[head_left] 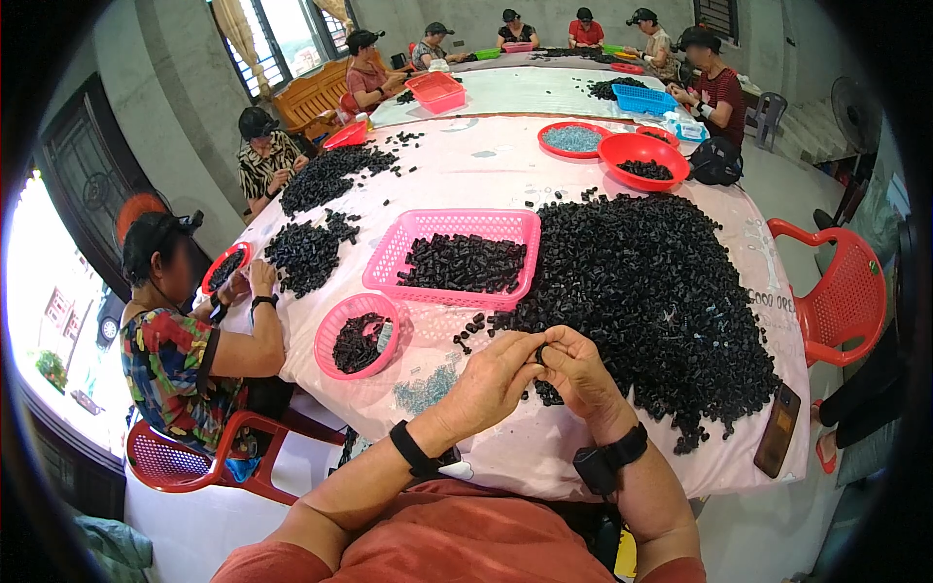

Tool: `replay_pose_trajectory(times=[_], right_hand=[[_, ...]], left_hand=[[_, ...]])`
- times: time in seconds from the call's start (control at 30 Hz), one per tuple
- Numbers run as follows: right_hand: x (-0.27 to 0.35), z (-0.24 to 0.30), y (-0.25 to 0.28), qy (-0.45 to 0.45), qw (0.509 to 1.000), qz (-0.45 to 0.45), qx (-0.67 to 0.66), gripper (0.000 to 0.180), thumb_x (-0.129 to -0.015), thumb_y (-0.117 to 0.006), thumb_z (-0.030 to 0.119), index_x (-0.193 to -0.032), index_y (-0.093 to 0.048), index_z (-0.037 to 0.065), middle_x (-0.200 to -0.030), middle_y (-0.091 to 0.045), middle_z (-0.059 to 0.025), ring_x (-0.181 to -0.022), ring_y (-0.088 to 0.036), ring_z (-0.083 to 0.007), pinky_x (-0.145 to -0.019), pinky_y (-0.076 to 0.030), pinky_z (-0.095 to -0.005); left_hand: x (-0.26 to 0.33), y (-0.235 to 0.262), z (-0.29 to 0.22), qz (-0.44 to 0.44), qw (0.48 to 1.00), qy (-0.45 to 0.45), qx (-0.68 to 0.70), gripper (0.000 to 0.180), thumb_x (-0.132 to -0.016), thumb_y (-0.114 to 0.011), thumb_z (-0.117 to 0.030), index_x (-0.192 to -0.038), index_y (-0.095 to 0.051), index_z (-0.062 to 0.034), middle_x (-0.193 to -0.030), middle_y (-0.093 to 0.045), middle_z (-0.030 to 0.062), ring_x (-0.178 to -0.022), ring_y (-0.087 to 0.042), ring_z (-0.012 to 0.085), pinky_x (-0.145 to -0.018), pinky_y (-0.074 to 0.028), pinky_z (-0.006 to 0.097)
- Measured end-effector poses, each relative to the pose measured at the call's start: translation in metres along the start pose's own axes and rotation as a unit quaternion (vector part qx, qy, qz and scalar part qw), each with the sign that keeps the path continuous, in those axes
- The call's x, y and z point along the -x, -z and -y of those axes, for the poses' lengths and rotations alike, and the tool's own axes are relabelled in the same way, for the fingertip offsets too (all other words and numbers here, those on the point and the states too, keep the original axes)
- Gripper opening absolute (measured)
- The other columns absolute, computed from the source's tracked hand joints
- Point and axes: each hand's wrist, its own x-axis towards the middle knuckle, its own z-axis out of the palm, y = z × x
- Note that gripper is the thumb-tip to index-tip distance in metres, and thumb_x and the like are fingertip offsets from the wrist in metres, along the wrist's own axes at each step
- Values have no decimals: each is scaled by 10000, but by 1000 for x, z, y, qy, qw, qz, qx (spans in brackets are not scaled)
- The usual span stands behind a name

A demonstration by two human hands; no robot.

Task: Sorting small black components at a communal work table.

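Note:
My left hand [491, 379] and my right hand [581, 374] meet over the near edge of the table, fingertips pinched together. Between them sits a small black plastic piece [540, 356], mostly covered by my fingers. Just beyond and to the right spreads a large heap of small black plastic parts [641, 282]. A pink rectangular basket [384, 260] holding black parts lies ahead of my hands. Left of them is a round pink basket [324, 340] with longer black pieces, and beside it a scatter of small clear bluish pieces [426, 391].
A phone [777, 432] lies at the table's right edge, near a red chair [846, 291]. Farther off are a red bowl [622, 151], a tray of bluish pieces [571, 140] and a blue basket [643, 98]. A co-worker [185, 330] sits at left; several others sit around the table.

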Motion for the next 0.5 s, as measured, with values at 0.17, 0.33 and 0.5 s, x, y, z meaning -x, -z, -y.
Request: replay_pose_trajectory(times=[0.17, 0.33, 0.5], right_hand=[[0, 0, 0, -3, 1000, 11, -14, 153, -929, -635, 26, -1067, -590, 76, -1013, -668, -54, -879, -640, -139, -758, -511, -276], [0, 0, -1, 0, 1000, 19, -10, 156, -933, -630, 21, -1072, -584, 74, -1027, -663, -58, -890, -638, -137, -766, -515, -280], [1, -2, -4, 8, 1000, 14, -19, 164, -939, -621, 24, -1087, -569, 72, -1031, -661, -73, -903, -638, -144, -781, -519, -289]], left_hand=[[0, 0, -1, 4, 1000, -15, -5, 328, -891, -635, -53, -1202, -564, 21, -1059, -626, 196, -931, -648, 385, -771, -546, 403], [1, 1, 0, 5, 1000, -27, -6, 329, -894, -632, -53, -1205, -559, 24, -1050, -624, 197, -921, -645, 386, -769, -545, 396], [-2, 1, -2, 8, 1000, -20, -21, 340, -900, -629, -66, -1218, -549, 21, -1055, -618, 195, -935, -633, 384, -784, -534, 397]])
